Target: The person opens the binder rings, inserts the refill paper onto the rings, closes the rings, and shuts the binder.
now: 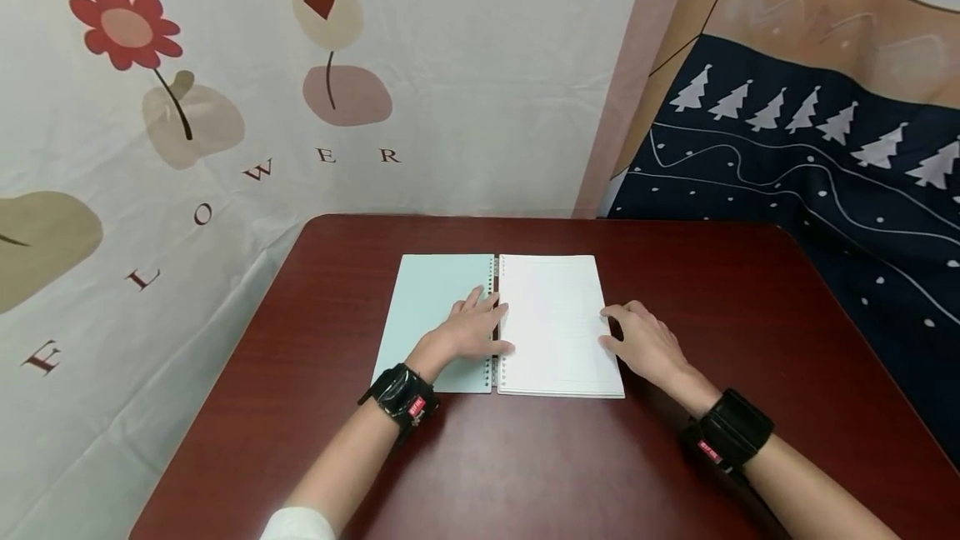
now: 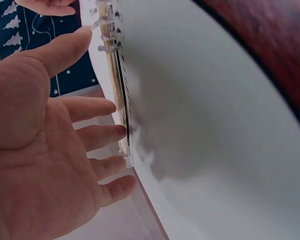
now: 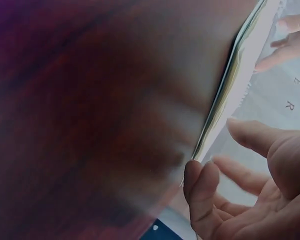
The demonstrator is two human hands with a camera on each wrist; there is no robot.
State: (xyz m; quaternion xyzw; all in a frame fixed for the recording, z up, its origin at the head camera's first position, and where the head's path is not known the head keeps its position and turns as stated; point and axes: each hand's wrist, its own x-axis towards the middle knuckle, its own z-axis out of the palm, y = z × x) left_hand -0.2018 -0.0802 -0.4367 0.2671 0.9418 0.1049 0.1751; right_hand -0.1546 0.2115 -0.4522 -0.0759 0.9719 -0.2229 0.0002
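A spiral notebook lies open on the table, its pale mint cover (image 1: 423, 298) to the left and its white lined pages (image 1: 558, 323) to the right. Spread fingers of my left hand (image 1: 474, 332) reach over the binding from the cover side, thumb and fingertips by the pages' inner edge. In the left wrist view the wire rings (image 2: 108, 31) show beyond that thumb. At the right edge of the pages is my right hand (image 1: 647, 344), its thumb and forefinger apart. The right wrist view has its bent fingers (image 3: 202, 185) beside the stacked page edge (image 3: 225, 95).
The dark red-brown table (image 1: 540, 465) extends on all sides of the notebook. Behind it hangs a pale cloth (image 1: 480, 90) with flowers and letters, and at the right a navy cloth (image 1: 825, 173) with white trees. Each wrist wears a black band (image 1: 731, 430).
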